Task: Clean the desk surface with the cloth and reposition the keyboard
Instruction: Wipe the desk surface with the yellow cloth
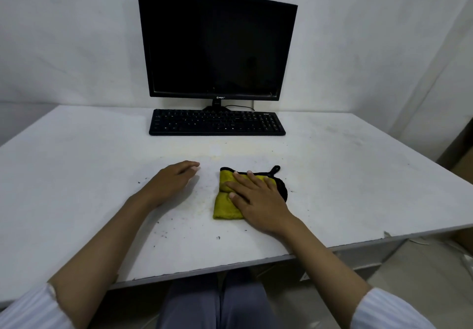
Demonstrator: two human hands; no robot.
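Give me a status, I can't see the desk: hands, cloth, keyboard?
Right hand flat on cloth, left hand resting on desk. Keyboard pushed back under monitor. Specks near front edge.

Office workstation: monitor [217,44] (dark); keyboard [217,122]; white desk [76,162].

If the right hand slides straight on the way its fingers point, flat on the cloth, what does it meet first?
The right hand points away and slightly left across the yellow cloth. Past the cloth's far edge lies bare desk, then probably the black keyboard near its middle, though depth is hard to judge here.
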